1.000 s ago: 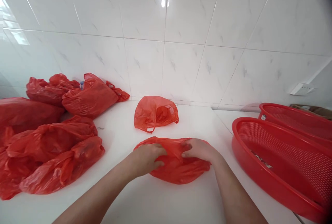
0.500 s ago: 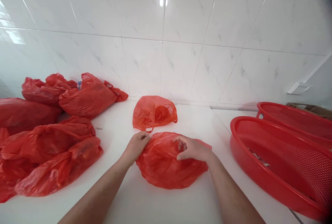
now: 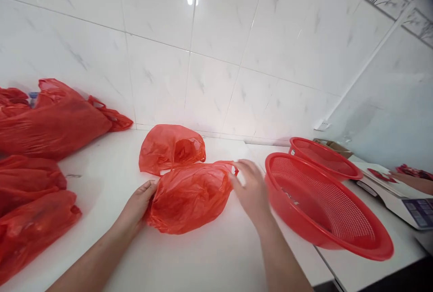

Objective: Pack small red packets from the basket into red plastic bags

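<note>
A crumpled red plastic bag (image 3: pixel 189 195) lies on the white counter (image 3: pixel 209 256) in front of me. My left hand (image 3: pixel 137 204) rests against the bag's left side with fingers stretched out flat. My right hand (image 3: pixel 248 188) is at the bag's right end, fingers apart and slightly blurred, touching the bag's handle loop. A second red bag (image 3: pixel 171 147) sits just behind, against the first, its mouth gaping.
Several filled red bags (image 3: pixel 40 125) are piled at the left by the tiled wall. Two red mesh baskets (image 3: pixel 324 210) stand at the right, one behind the other. A white scale (image 3: pixel 402 199) and another person's arm (image 3: pixel 414 181) are at far right.
The view swung right. Both hands let go of the bag's top and moved apart to its two ends. The bag shifted back, closer to the second bag.
</note>
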Tool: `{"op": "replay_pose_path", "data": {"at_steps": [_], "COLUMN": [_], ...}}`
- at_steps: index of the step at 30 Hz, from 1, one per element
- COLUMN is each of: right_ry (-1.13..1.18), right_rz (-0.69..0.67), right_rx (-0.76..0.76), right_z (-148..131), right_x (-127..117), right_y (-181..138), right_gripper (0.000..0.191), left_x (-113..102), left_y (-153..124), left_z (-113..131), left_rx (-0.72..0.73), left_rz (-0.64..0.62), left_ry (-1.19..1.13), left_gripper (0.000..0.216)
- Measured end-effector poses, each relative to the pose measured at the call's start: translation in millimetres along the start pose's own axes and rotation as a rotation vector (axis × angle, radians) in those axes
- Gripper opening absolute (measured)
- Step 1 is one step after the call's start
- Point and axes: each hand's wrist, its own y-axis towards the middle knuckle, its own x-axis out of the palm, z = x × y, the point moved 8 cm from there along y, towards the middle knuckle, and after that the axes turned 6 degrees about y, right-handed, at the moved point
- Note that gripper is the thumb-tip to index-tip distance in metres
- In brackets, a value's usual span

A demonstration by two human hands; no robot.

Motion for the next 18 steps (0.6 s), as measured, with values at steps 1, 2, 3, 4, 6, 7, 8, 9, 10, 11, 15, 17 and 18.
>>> {"op": "replay_pose_path", "data": {"at_steps": [1,2,3,4,6,7,8,9,10,11,15,17,18], "right_ry": [-0.104,-0.209,-0.308,-0.395,-0.499,-0.533,-0.57,-0.599,-0.61,-0.622,-0.663,-0.656,-0.65], "right_rz": [0.096,0.151,0.164,0.11,-0.161,-0.301,-0.397,-0.44,-0.453,-0.452,-0.415,-0.423,-0.436], "right_rx": [0.035,0.078,0.14,0.227,0.422,0.507,0.55,0.538,0.506,0.466,0.339,0.345,0.362], "right_z": [10.1,22.3,37.1,55.2,94.1,110.3,120.9,125.3,126.3,125.1,115.2,115.3,116.9], "right_x": [-25.1,-47.2,-65.4,-77.3,-81.7,-79.2,-76.4,-72.8,-68.3,-63.3,-49.3,-49.0,-50.4], "right_y": [-2.7,-6.7,-12.1,-19.3,-44.1,-62.5,-81.3,-97.9,-113.2,-127.0,-159.9,-161.5,-159.5], "right_gripper": [0.035,0.041,0.049,0.057,0.064,0.061,0.056,0.051,0.047,0.046,0.046,0.045,0.045], "left_x": [-0.3,-0.8,-1.4,-1.8,-2.3,-2.4,-2.6,-2.2,-1.5,-0.9,-0.6,-1.7,-1.7], "left_y": [0.1,0.2,0.4,0.7,1.2,1.4,1.4,1.3,1.2,1.0,1.0,1.0,0.9], "left_z": [-0.5,-0.9,-1.1,-1.2,-1.4,-1.5,-1.6,-1.8,-2.0,-2.1,-2.5,-2.3,-2.2], "left_rx": [-0.003,-0.004,-0.005,-0.005,-0.01,-0.015,-0.019,-0.024,-0.027,-0.026,-0.01,-0.002,-0.002], "left_rz": [-0.003,-0.002,0.003,0.008,0.02,0.026,0.033,0.031,0.023,0.013,-0.015,-0.006,-0.005], "left_ry": [-0.006,-0.01,-0.012,-0.013,-0.012,-0.011,-0.009,-0.003,0.004,0.01,0.047,0.06,0.064], "left_gripper": [0.024,0.024,0.025,0.025,0.026,0.027,0.027,0.028,0.028,0.027,0.025,0.026,0.026]}}
